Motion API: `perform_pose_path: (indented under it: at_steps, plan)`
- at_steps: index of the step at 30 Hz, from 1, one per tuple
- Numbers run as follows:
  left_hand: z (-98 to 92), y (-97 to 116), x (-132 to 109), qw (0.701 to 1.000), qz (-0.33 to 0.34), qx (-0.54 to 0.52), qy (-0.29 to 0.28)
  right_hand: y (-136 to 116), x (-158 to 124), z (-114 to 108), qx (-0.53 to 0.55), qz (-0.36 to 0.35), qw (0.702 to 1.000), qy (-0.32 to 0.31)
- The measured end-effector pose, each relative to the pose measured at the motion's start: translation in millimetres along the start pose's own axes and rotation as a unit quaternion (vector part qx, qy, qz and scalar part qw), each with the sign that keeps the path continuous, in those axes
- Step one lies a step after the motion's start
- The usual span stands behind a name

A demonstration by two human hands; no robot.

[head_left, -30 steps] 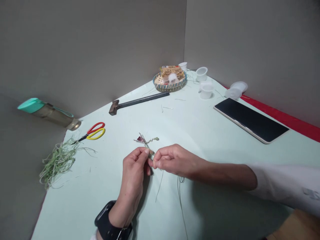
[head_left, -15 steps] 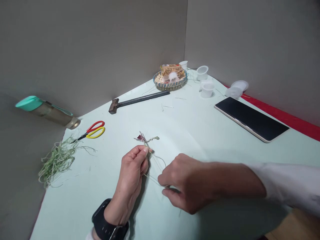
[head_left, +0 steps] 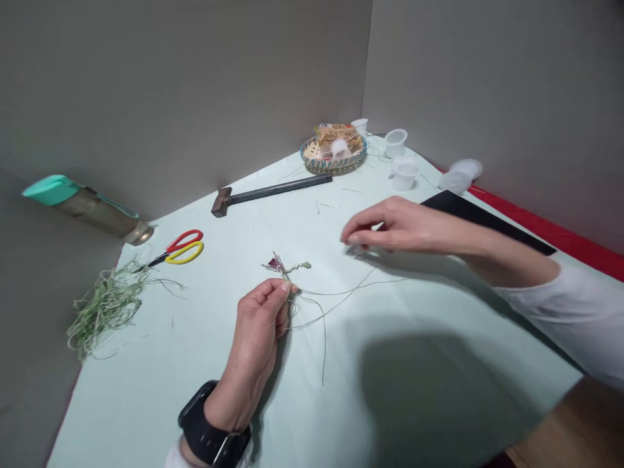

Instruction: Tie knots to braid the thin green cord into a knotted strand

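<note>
Between thumb and fingers, my left hand (head_left: 263,318) pinches the base of a small piece of wire work (head_left: 275,263) with a dark red part. A twisted stem with a green tip (head_left: 306,265) sticks out to its right. Long thin threads (head_left: 324,338) run from the pinch over the table to the right and toward me. My right hand (head_left: 385,224) is above the table, right of the piece, its thumb and fingertips brought together. Whatever lies between those fingertips is too small to make out.
Left on the table are a green thread bundle (head_left: 110,305), scissors (head_left: 185,247) and a bottle (head_left: 92,208). A hammer (head_left: 277,190), a basket (head_left: 334,156) and white plastic cups (head_left: 403,174) stand farther back. My right forearm partly covers a dark phone (head_left: 478,214).
My right hand has moved up and away from the loop of threads near my left hand. The threads now lie loose across the table. My left hand keeps its pinch.
</note>
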State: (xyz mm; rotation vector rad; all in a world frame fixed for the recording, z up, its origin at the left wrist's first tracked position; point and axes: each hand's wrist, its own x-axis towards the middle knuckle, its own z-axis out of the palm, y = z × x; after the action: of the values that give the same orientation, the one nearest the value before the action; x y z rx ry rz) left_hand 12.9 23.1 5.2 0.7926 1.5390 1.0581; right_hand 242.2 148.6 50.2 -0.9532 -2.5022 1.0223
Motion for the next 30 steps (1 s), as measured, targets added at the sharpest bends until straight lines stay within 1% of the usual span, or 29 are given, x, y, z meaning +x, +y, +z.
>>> perform_pose_path:
  at_steps: [1, 3, 6, 9, 11, 15, 19, 21, 25, 27, 30]
  plan:
    - [0.1, 0, 0, 1.000, 0.001, 0.001, 0.000, -7, 4, 10, 0.008, -0.010, 1.000, 0.020]
    - [0.3, 0, 0, 1.000, 0.004, 0.003, 0.001, -20, 13, 32, 0.018, -0.035, 0.999, 0.029]
    - [0.4, 0, -1, 1.000, 0.006, 0.004, 0.000, -33, 21, 61, 0.027, -0.068, 0.997, -0.015]
    - [-0.1, 1, -1, 1.000, 0.005, 0.004, 0.000, -34, 25, 79, 0.041, -0.086, 0.995, -0.036]
    - [-0.7, 1, -2, 1.000, 0.004, 0.004, 0.000, -32, 27, 84, 0.054, -0.082, 0.995, -0.032]
    - [-1.6, 1, -3, 1.000, 0.005, 0.007, 0.002, -29, 28, 88, 0.089, -0.061, 0.994, -0.011]
    - [-0.7, 0, -2, 1.000, 0.004, 0.010, 0.004, -31, 26, 93, 0.146, -0.012, 0.989, 0.005]
    - [0.4, 0, -1, 1.000, 0.003, 0.011, 0.003, -33, 24, 96, 0.196, 0.021, 0.980, -0.008]
    - [2.8, 1, 0, 1.000, 0.001, 0.011, 0.003, -36, 22, 102, 0.294, 0.067, 0.952, -0.050]
    - [3.3, 2, 1, 1.000, 0.002, 0.010, 0.006, -37, 22, 104, 0.322, 0.077, 0.942, -0.052]
    - [2.8, 2, -1, 1.000, 0.003, 0.010, 0.013, -37, 21, 104, 0.342, 0.083, 0.935, -0.037]
